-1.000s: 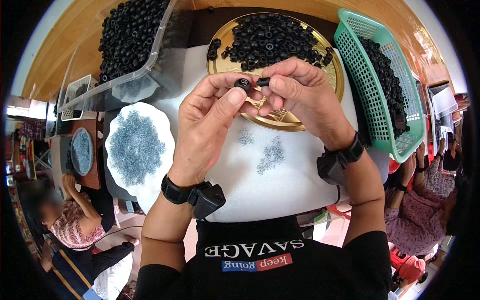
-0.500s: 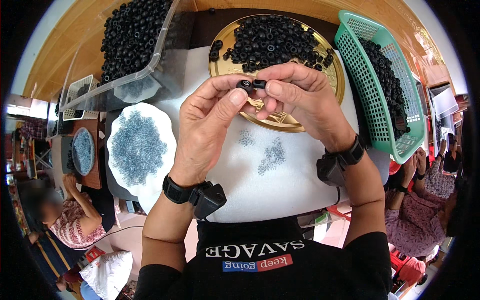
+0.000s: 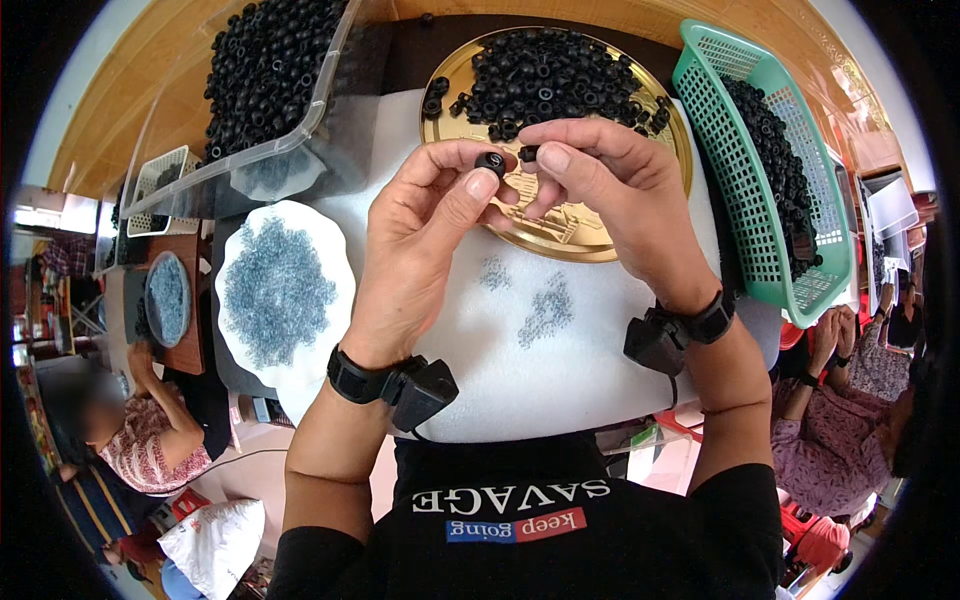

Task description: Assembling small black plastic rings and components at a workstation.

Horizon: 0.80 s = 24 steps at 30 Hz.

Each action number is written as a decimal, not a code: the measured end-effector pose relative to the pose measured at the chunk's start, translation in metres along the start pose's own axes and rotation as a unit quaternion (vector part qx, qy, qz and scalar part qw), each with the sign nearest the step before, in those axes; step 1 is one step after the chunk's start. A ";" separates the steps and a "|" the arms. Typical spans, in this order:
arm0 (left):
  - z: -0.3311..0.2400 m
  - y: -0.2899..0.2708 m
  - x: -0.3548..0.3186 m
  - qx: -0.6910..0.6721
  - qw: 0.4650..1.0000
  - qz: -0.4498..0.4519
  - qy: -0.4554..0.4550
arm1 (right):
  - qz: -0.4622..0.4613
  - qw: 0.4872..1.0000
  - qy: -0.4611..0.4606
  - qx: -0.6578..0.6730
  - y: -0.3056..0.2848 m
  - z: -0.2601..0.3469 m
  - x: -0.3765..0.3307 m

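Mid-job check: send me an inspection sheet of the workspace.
Surface: white pad beneath both hands.
Things: black parts on gold tray, more in clear bin and green basket; white plate heaped with translucent bits.
Clutter: loose bits on the pad.
Left hand: pinches round black part.
Right hand: pinches small black part, apart from the other.
Cables: dark one below right wrist device.
Surroundings: people at both sides.

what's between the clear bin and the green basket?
Head view: a round gold tray, heaped with small black hollow parts, lies between the clear bin and green basket; the left hand and right hand extend over its near side.
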<state>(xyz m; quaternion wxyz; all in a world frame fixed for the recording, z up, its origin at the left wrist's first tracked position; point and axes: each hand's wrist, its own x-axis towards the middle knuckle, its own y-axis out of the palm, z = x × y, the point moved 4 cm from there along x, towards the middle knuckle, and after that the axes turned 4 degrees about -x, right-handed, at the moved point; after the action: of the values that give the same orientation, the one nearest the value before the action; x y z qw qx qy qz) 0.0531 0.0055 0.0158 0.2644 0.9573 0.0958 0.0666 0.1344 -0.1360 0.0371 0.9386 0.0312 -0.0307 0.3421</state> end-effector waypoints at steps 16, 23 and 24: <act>0.002 0.003 -0.002 0.103 0.994 0.008 -0.027 | 0.026 0.995 -0.013 -0.090 0.000 -0.002 0.001; 0.000 0.006 -0.003 0.140 0.990 0.007 -0.011 | 0.042 0.997 -0.012 -0.067 -0.002 -0.002 0.003; 0.001 0.006 -0.002 0.135 0.991 0.007 -0.015 | 0.048 0.998 -0.001 -0.049 -0.002 -0.002 0.003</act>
<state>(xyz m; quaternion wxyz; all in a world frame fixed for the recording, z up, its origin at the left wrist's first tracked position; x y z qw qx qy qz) 0.0516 0.0001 0.0180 0.1332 0.9859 0.0929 0.0404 0.1380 -0.1351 0.0355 0.9217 -0.0155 -0.0496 0.3845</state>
